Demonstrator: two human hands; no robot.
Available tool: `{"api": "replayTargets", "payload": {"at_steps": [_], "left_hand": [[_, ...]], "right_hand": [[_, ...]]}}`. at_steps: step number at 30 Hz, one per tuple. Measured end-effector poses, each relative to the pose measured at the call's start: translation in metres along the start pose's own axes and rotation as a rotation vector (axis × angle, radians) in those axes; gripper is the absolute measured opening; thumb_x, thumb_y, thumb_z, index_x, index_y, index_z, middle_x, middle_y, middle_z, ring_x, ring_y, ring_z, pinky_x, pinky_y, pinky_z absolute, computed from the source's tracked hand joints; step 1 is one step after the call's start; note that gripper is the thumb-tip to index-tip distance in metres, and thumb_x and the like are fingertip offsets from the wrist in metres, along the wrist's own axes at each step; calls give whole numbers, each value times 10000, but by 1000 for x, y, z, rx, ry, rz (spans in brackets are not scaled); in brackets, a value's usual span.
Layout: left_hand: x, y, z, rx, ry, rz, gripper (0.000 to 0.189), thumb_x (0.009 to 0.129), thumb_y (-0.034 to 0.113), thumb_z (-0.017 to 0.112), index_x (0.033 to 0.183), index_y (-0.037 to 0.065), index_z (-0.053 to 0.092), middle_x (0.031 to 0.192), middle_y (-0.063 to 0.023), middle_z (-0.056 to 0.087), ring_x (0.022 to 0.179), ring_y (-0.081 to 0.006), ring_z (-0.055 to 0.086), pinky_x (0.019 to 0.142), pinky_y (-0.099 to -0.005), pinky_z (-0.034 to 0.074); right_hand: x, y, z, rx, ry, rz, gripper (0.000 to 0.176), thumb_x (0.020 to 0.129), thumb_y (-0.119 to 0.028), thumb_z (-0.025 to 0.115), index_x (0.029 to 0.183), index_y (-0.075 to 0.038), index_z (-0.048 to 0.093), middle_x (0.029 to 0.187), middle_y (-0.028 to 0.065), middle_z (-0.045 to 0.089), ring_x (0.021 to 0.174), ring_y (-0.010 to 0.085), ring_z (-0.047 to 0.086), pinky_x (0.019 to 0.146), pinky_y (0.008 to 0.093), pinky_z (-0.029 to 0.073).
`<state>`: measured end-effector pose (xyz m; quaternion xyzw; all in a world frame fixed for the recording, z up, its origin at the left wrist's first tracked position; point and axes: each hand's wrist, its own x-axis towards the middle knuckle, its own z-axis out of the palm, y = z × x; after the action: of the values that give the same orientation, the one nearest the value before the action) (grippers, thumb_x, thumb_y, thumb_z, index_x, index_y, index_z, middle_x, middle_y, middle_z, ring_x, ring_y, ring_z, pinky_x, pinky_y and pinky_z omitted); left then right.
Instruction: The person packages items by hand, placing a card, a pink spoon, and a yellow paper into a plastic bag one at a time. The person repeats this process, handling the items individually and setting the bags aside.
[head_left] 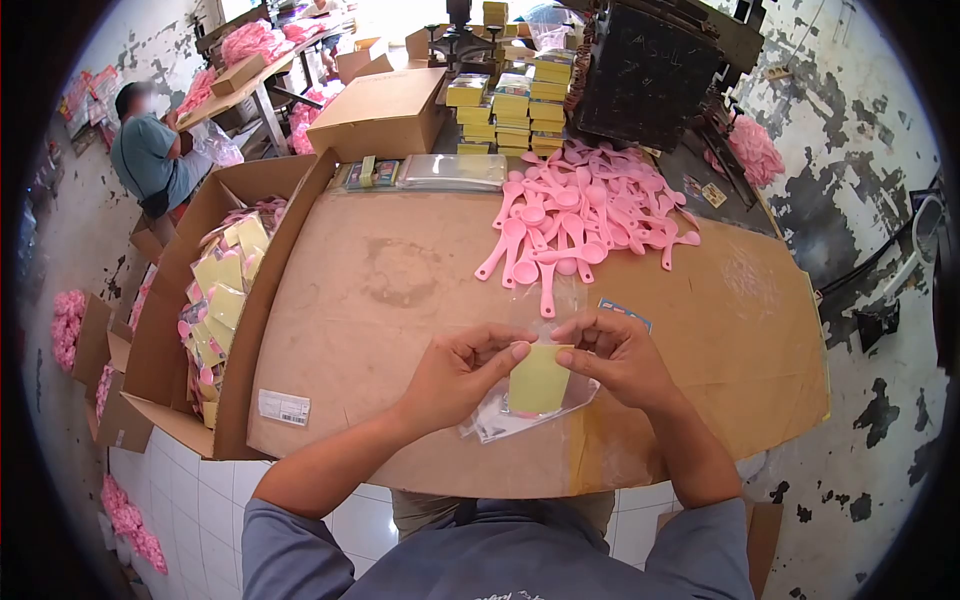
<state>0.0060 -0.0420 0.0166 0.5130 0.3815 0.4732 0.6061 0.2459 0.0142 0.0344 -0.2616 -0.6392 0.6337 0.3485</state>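
My left hand (470, 372) and my right hand (622, 358) are both closed, pinching the top corners of a small clear plastic bag with a pale yellow card (539, 382) in it. A trace of pink shows at the card's lower edge; what lies behind it is hidden. Under the bag are more clear plastic bags (492, 424) on the cardboard-covered table (370, 310). Just beyond my fingers lies a pink plastic spoon (547, 290), at the near edge of a heap of pink spoons (600, 205). A printed card (627, 314) pokes out beside my right hand.
On the left, an open carton (255, 330) holds many bags with yellow cards and pink spoons. Stacks of yellow cards (512, 105), a closed box (378, 112) and a dark machine (648, 75) stand at the back. Another person (150, 155) sits at the far left.
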Motion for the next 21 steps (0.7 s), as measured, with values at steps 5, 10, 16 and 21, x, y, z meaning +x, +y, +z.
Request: {"api": "replayTargets", "payload": {"at_steps": [5,10,16,21], "left_hand": [[1,-4,-2,31,60,64,259,1047,109,623,1263,-23,680,1121,-96,743,1004,-125,697,860,-278,598],[1,-3,-3,73,59,133,248,1042,84,619,1256,-17,693,1141,-103,742,987,-118,691,867,-285,602],[1,-4,-11,2,27,152,249,1048,103,609,1231,-43,693,1182,-132,731,1003,-150,711,859,-310,614],[4,-2,-14,-254,-13,-20,291,1056,174,612,1194,-67,695,1162,-149,733,986,-172,730,860,-321,616]], "right_hand": [[-1,-1,-1,-16,74,16,168,958,-17,716,1119,29,704,1004,48,720,917,100,676,821,254,546],[1,5,-5,43,70,-14,139,963,10,688,1094,25,730,1003,38,726,913,88,674,816,249,543],[2,1,-13,-47,63,-6,170,956,11,676,1103,18,761,995,41,727,870,85,663,795,238,535],[2,0,-20,-64,22,28,161,945,-23,699,1084,24,764,994,47,722,885,93,658,774,246,517]]}}
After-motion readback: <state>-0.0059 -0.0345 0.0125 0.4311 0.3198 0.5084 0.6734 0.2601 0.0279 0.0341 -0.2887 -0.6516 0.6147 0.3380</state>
